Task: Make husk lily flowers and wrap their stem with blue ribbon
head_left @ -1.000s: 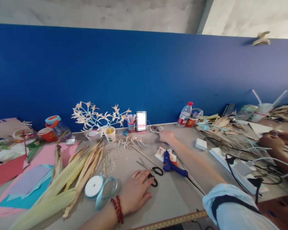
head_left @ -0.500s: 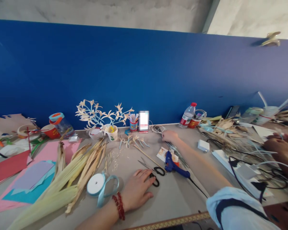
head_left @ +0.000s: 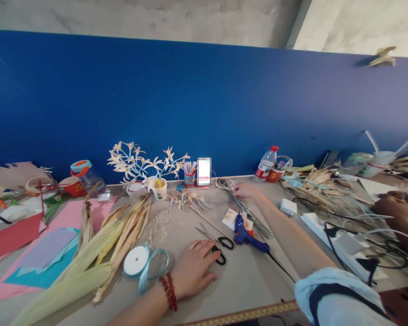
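My left hand lies flat on the table with its fingers stretched out. Its fingertips rest at a black handle of the scissors. Farther off, my right hand has its fingers pinched together at the far end of a bundle of thin wires; how many they grip is hidden. A blue glue gun lies just to the near side of the wires, partly over a small printed card. Between the scissors and the wires runs a thin stick.
Left are dried corn husks, a ribbon roll and coloured paper. Husk flowers stand in a paper cup by a phone. Right are a bottle, a power strip with cables and another person's hands.
My right hand has shifted slightly right and away from me, and more of the wire bundle shows beside it. My left hand stays in place.
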`<act>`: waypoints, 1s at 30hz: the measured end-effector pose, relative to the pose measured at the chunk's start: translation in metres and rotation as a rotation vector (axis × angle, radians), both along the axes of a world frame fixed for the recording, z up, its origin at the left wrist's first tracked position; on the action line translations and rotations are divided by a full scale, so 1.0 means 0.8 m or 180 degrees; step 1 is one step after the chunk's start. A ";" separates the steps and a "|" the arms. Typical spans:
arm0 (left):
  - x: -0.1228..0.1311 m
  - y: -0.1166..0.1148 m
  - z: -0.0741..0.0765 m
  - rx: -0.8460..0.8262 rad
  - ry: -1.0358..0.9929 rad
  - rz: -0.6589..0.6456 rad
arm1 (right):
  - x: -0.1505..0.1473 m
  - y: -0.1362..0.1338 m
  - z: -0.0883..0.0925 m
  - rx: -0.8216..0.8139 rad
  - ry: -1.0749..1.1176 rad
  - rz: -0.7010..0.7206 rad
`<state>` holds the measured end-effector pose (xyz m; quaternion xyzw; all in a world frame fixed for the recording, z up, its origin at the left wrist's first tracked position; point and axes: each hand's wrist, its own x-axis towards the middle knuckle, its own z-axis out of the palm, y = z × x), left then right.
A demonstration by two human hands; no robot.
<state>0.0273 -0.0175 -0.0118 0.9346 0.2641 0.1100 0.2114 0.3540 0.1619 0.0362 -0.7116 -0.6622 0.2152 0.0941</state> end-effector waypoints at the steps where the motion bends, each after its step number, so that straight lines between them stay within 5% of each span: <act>1: 0.000 0.000 0.000 0.0006 0.0001 0.0003 | 0.004 0.000 0.001 -0.0119 0.0023 -0.0002; 11: 0.001 -0.001 -0.003 0.0055 -0.0053 0.0032 | 0.012 0.006 -0.006 -0.0404 -0.0238 0.0073; 24: 0.001 0.000 -0.004 0.0025 -0.0028 0.0061 | -0.053 0.029 -0.021 -0.0560 -0.1147 0.0108; 30: 0.001 0.000 -0.006 0.0022 -0.0109 0.0045 | -0.053 0.026 -0.002 -0.0205 -0.0888 -0.0184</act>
